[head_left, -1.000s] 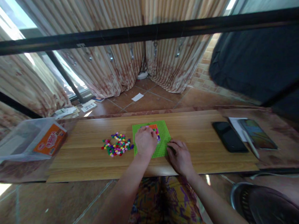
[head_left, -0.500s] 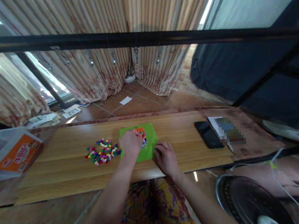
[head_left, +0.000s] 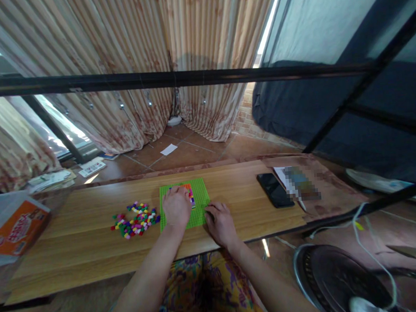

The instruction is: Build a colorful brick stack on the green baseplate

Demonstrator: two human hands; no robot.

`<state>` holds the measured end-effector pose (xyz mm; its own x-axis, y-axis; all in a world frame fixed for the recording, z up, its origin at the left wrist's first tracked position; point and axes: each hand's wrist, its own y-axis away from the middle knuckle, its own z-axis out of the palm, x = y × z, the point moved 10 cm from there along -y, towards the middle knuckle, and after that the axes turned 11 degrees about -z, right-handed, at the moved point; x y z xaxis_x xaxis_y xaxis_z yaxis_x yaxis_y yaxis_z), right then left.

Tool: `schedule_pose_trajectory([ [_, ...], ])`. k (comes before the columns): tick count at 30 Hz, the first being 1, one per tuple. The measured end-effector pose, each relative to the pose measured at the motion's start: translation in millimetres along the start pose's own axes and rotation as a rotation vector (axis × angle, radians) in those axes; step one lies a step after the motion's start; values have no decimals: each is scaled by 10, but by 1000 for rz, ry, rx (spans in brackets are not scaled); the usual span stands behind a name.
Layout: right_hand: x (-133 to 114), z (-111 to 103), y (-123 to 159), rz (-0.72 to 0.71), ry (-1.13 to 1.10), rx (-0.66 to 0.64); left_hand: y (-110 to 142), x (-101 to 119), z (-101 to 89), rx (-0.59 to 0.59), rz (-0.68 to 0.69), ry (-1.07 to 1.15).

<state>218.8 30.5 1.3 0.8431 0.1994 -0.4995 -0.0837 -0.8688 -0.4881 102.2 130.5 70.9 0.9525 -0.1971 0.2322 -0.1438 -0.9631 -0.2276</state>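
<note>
A green studded baseplate (head_left: 199,193) lies on the wooden table, with a patch of small orange, purple, pink and white bricks (head_left: 191,195) built up on it. Over that patch is my left hand (head_left: 177,206), its fingers curled down and closed; whatever is between the fingertips is hidden, and the hand covers part of the bricks. My right hand (head_left: 221,224) is at the plate's near right edge, with bent fingers and thumb gripping the edge. To the left of the plate a loose pile of small coloured bricks (head_left: 137,220) is spread on the table.
A clear plastic box (head_left: 14,212) with an orange label stands at the table's left end. Toward the right lie a black phone (head_left: 275,190) and a blurred booklet (head_left: 300,183). A black metal bar (head_left: 188,78) crosses in front of the curtains. A round dark-topped stool-like object (head_left: 339,280) stands lower right.
The camera view has shifted, so the table appears farther left and slightly lower. My left hand stays over the brick patch, its fingers now lower and flatter. My right hand keeps to the plate's edge.
</note>
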Motion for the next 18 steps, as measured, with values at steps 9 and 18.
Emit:
schedule_pose_trajectory([
  [9, 0, -2, -1, 4, -9, 8, 194, 38, 68, 23, 123, 33],
  [18, -2, 1, -3, 3, -12, 8, 266, -140, 103, 55, 24, 135],
])
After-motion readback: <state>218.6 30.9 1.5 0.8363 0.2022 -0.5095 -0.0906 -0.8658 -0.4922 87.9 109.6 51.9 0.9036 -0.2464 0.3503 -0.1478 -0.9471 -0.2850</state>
